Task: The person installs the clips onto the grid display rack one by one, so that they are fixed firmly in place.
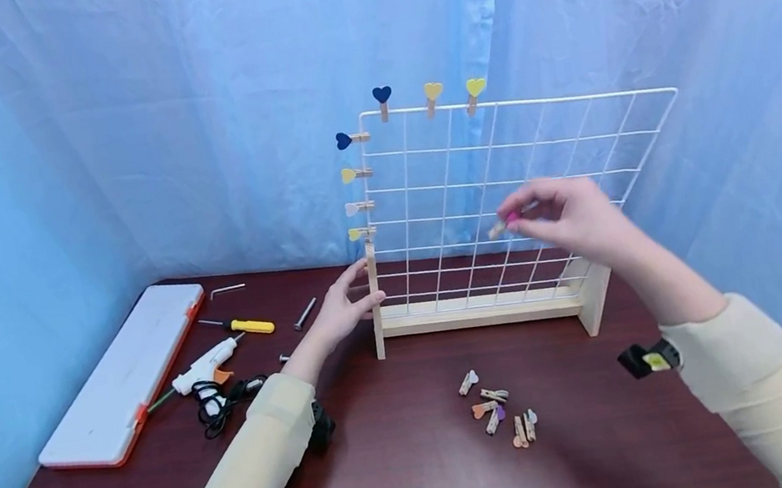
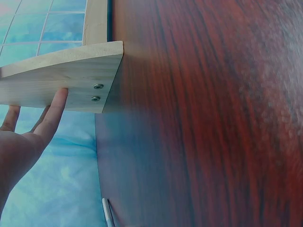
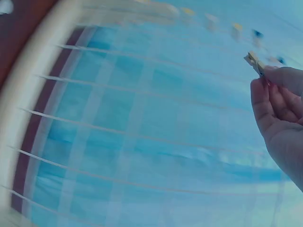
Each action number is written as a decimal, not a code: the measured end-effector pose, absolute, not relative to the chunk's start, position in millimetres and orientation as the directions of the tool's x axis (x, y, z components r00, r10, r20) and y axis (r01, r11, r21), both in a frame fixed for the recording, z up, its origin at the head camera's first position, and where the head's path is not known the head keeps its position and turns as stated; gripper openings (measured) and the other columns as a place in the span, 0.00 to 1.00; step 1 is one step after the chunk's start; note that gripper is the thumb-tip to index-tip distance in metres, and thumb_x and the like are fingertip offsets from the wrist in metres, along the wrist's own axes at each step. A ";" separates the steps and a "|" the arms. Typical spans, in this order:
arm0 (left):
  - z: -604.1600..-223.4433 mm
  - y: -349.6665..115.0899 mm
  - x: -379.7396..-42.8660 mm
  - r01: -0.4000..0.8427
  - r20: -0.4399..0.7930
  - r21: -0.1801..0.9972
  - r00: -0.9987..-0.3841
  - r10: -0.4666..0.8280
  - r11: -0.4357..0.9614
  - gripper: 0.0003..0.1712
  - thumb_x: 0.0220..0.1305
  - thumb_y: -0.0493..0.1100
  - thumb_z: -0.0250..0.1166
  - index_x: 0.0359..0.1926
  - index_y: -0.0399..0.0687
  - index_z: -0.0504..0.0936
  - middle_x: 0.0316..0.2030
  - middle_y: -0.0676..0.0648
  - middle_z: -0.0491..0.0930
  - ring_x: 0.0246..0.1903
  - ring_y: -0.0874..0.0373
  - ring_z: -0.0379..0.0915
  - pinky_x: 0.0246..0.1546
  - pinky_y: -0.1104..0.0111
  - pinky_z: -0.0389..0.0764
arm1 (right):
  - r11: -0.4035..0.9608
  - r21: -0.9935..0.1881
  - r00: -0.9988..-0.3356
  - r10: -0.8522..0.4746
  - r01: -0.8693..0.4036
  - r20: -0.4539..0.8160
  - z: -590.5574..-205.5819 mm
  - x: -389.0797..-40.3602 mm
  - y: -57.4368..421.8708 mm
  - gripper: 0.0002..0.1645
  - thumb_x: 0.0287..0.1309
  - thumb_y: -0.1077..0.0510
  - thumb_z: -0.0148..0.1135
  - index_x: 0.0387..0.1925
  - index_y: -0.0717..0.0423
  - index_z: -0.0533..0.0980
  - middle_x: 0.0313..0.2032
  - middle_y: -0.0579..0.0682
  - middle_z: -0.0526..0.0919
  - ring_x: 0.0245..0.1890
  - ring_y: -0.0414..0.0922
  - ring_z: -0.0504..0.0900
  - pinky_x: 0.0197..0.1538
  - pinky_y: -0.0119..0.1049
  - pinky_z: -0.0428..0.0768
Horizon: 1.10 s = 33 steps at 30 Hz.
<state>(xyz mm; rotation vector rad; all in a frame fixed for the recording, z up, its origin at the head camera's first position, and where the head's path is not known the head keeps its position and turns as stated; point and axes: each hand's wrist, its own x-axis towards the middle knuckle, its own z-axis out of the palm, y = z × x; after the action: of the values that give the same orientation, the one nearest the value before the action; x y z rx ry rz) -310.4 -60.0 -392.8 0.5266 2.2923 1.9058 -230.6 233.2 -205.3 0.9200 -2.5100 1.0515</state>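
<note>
A white wire grid (image 1: 469, 182) stands in a wooden stand (image 1: 478, 315) on the table. My left hand (image 1: 340, 309) holds the stand's left upright; in the left wrist view one fingertip presses its outer face (image 2: 78, 75), above two screws. My right hand (image 1: 576, 216), raised before the grid's right half, pinches a small clothespin (image 1: 497, 231) with a pink heart between thumb and fingertips. That clothespin (image 3: 255, 62) points away from the fingers in the right wrist view. Three heart clothespins (image 1: 434, 94) sit on the grid's top wire, and several more (image 1: 349, 175) line its left edge.
Several loose heart clothespins (image 1: 487, 409) lie on the table before the stand. At left are a white case (image 1: 125, 372), a glue gun (image 1: 206, 366) with a black cord (image 1: 215, 418), a yellow screwdriver (image 1: 251, 325), a hex key (image 1: 227, 289) and a bolt (image 1: 306, 314).
</note>
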 end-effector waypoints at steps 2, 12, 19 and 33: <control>-392.5 -60.1 -310.2 0.187 0.128 0.971 -0.933 0.336 0.147 0.39 0.57 0.42 0.62 0.67 0.53 0.54 0.63 0.42 0.56 0.58 0.44 0.61 0.41 0.54 0.78 | 0.536 -0.528 -0.751 -0.422 -0.659 0.508 -185.1 -230.4 233.6 0.08 0.47 0.71 0.62 0.34 0.66 0.79 0.34 0.56 0.81 0.33 0.38 0.81 0.34 0.24 0.79; -393.7 -61.0 -310.4 0.185 0.125 0.971 -0.932 0.339 0.152 0.39 0.57 0.42 0.62 0.67 0.53 0.54 0.63 0.42 0.56 0.58 0.44 0.61 0.41 0.53 0.78 | 0.609 -0.365 -0.633 -0.307 -0.705 0.711 -123.3 -263.1 252.6 0.07 0.46 0.66 0.64 0.32 0.62 0.82 0.29 0.43 0.83 0.27 0.33 0.79 0.29 0.18 0.75; -394.1 -62.4 -310.1 0.183 0.126 0.973 -0.931 0.342 0.140 0.39 0.57 0.43 0.62 0.67 0.53 0.54 0.63 0.41 0.56 0.57 0.43 0.61 0.41 0.53 0.78 | 0.803 -0.279 -0.728 -0.256 -0.526 0.636 -97.6 -279.9 256.5 0.12 0.48 0.51 0.64 0.35 0.51 0.83 0.27 0.28 0.79 0.26 0.28 0.76 0.30 0.16 0.71; -393.9 -64.2 -308.8 0.177 0.123 0.975 -0.935 0.332 0.136 0.39 0.57 0.42 0.62 0.67 0.53 0.54 0.63 0.42 0.56 0.57 0.43 0.62 0.42 0.51 0.77 | 0.839 -0.074 -0.725 -0.417 -0.538 0.548 -97.0 -307.0 250.6 0.13 0.51 0.50 0.61 0.35 0.52 0.83 0.33 0.51 0.83 0.26 0.27 0.72 0.29 0.17 0.69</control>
<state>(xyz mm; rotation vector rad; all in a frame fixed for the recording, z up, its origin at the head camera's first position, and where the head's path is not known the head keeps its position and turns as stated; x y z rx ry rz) -308.8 -64.2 -393.9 0.5123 2.2717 1.9212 -307.0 250.6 -97.0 0.7002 -2.4901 0.3094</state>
